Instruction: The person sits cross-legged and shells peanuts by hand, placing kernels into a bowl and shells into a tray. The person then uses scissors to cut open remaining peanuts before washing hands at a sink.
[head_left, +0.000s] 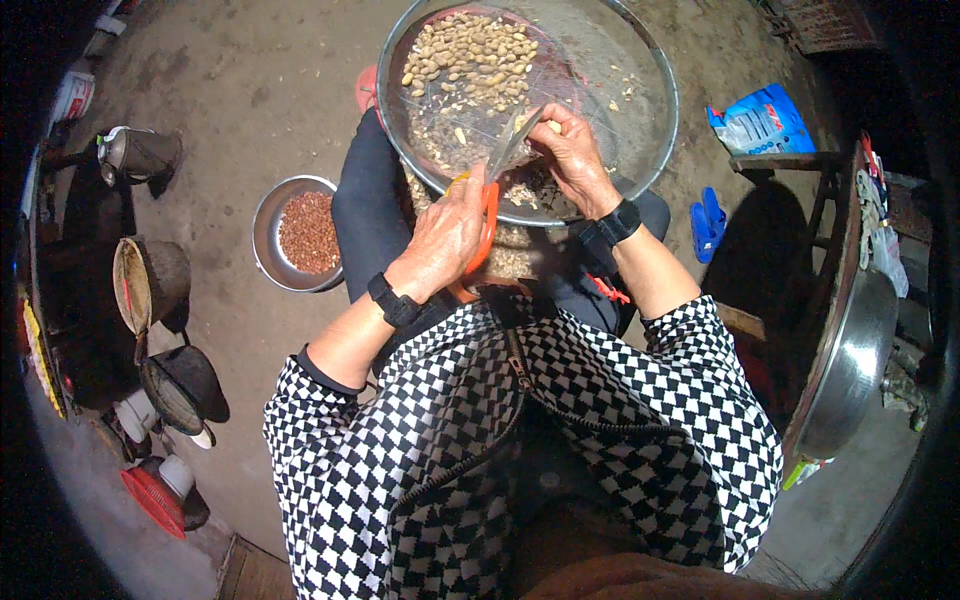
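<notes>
My left hand (444, 238) is closed around the orange handles of a pair of scissors (491, 206), whose blades point up over a round mesh sieve (664, 142). Beside the blade tips my right hand (574, 154) pinches a peanut in its shell (553, 126); the fingers partly cover it. Unshelled peanuts (472, 52) lie heaped on the sieve's far left part, with shell bits scattered on the mesh. The sieve rests across my lap. On the floor to the left, a metal bowl (259, 247) holds shelled reddish peanuts (309, 234).
Blue slippers (707, 225) and a blue-and-white packet (761, 124) are at the right, near a wooden stand with a large metal basin (851, 367). Along the left are a metal kettle (139, 154), a woven basket (150, 281), a dark pan (176, 386) and a red plastic basket (152, 501).
</notes>
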